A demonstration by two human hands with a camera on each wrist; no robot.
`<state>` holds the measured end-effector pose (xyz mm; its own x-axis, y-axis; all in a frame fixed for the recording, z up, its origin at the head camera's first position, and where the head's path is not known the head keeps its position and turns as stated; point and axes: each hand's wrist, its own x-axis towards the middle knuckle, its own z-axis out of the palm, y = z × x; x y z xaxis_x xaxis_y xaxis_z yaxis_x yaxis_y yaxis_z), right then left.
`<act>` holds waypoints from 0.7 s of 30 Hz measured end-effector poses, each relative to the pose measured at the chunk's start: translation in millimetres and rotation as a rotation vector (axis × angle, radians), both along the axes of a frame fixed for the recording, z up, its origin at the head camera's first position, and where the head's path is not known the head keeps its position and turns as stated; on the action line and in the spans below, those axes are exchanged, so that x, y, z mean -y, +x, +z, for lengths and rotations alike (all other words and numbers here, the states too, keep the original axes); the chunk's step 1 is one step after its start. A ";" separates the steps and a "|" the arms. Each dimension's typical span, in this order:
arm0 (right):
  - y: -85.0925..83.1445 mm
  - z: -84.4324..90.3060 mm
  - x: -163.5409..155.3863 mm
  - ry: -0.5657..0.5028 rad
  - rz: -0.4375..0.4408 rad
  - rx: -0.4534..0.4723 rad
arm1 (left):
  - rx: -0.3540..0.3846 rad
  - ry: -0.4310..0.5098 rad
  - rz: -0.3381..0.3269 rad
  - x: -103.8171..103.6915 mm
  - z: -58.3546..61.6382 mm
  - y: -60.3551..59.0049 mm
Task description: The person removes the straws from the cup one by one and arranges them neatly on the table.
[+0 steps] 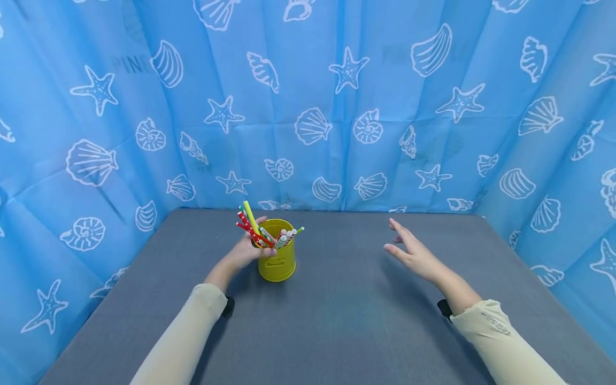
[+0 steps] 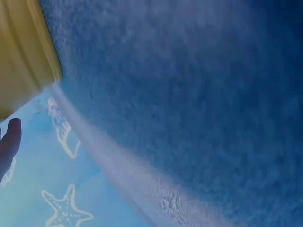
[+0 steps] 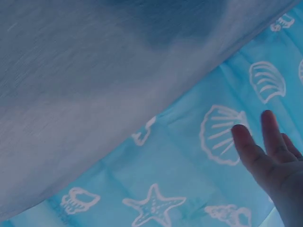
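In the head view a yellow bucket [image 1: 277,266] stands upright on the grey table, left of the middle. Several patterned paper straws [image 1: 250,218] stick out of it; some lean left over my left hand, others lean right with pale ends. My left hand [image 1: 245,251] grips the bucket's left side near the rim, thumb across the front and fingers behind; the straws partly hide it. The left wrist view shows the bucket [image 2: 23,56] beside one finger [image 2: 10,142]. Above the table's right part, my right hand [image 1: 416,255] holds nothing, its fingers extended and spread.
A grey cloth-covered table [image 1: 346,315] spreads under both arms. Blue curtains [image 1: 308,96] printed with white shells and starfish hang behind it and on both sides. The table's far edge runs along the foot of the back curtain.
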<state>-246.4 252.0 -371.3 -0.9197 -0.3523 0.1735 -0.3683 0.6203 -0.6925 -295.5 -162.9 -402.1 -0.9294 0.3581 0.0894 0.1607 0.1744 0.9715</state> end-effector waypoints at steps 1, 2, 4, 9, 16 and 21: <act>-0.5 -0.2 4.0 -0.018 0.012 -0.011 | 0.008 0.012 0.005 -0.1 -0.3 0.0; -1.2 -0.5 8.0 -0.035 0.024 -0.024 | 0.017 0.021 0.011 -0.2 -0.8 -0.3; -2.8 -0.8 17.0 -0.077 0.053 -0.051 | 0.038 0.029 0.028 -0.3 -1.4 -0.6; -9.5 -1.5 40.4 -0.173 0.129 -0.085 | 0.071 0.031 0.072 -1.7 -0.2 1.2; -20.2 3.6 74.3 -0.349 0.195 0.072 | 0.063 0.041 0.070 -3.3 1.3 3.9; -26.0 8.1 105.2 -0.427 0.212 0.187 | 0.061 0.040 0.061 -2.4 1.3 4.3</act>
<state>-272.4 146.8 -363.2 -0.8647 -0.4682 0.1822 -0.3013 0.1931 -0.9338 -291.2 -160.5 -400.8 -0.9535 0.2979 0.0451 0.0914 0.1433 0.9854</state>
